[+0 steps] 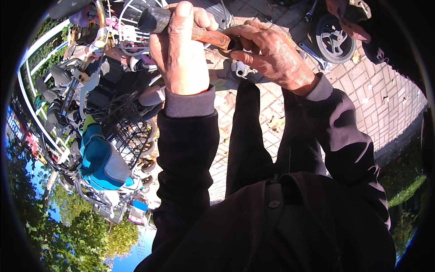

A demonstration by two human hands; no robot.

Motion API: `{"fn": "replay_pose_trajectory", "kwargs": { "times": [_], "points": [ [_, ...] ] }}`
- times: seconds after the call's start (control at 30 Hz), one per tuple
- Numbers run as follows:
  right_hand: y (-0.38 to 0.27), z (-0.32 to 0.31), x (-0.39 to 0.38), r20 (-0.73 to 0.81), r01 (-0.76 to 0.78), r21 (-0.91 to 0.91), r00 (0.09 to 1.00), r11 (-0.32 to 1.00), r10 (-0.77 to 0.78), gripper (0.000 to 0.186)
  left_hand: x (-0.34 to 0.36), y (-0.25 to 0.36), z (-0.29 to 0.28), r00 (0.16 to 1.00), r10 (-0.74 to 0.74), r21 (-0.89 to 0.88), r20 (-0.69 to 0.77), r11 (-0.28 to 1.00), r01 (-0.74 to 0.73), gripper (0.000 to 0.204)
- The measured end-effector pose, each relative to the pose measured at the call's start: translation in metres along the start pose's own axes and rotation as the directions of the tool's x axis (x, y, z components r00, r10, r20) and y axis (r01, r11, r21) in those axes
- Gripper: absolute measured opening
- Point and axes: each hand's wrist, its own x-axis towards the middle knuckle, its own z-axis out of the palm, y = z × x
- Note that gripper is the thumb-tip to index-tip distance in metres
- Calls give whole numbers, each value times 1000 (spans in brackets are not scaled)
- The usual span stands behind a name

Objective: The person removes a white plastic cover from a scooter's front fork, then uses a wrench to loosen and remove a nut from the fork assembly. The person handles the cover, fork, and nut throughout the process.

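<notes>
My left hand is wrapped round a rusty brown metal tube, thumb laid over it. A black ribbed grip sticks out at the tube's left end. My right hand is at the opposite, hollow-looking end, with thumb and fingers closed about it; the fingertips are partly hidden. Below that end, a pale cylindrical metal piece shows between the hands and my knees.
A small spoked wheel lies on the brick paving at the right, beside a wrench. Another person's hands show at upper right. Crowded bicycles with a black wire basket and a teal cloth cover stand to my left.
</notes>
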Motion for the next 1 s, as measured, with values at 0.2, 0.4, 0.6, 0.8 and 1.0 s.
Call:
{"fn": "replay_pose_trajectory", "kwargs": {
  "times": [0.2, 0.4, 0.6, 0.8, 1.0],
  "points": [
    [-1, 1, 0, -22, -50, -18, 998, 999, 50, 42, -6, -3, 17, 984, -47, 408, -169, 906, 114, 40],
    [-4, -4, 0, 18, -54, -27, 998, 998, 54, 36, -9, 1, 15, 974, 115, 405, 193, 895, -186, 8],
    [-4, -4, 2, 12, -46, -40, 999, 998, 47, 40, -10, -6, 11, 983, 89, 414, 163, 898, -150, 7],
    [-2, -2, 0, 5, -48, -34, 999, 998, 48, 40, -12, 2, 16, 978, 88, 428, 190, 889, -163, 10],
    [-1, -4, 0, 63, -93, -16, 994, 996, 94, 39, -25, 0, 25, 995, 18, 538, 99, 840, -69, 16]
  ]
}}
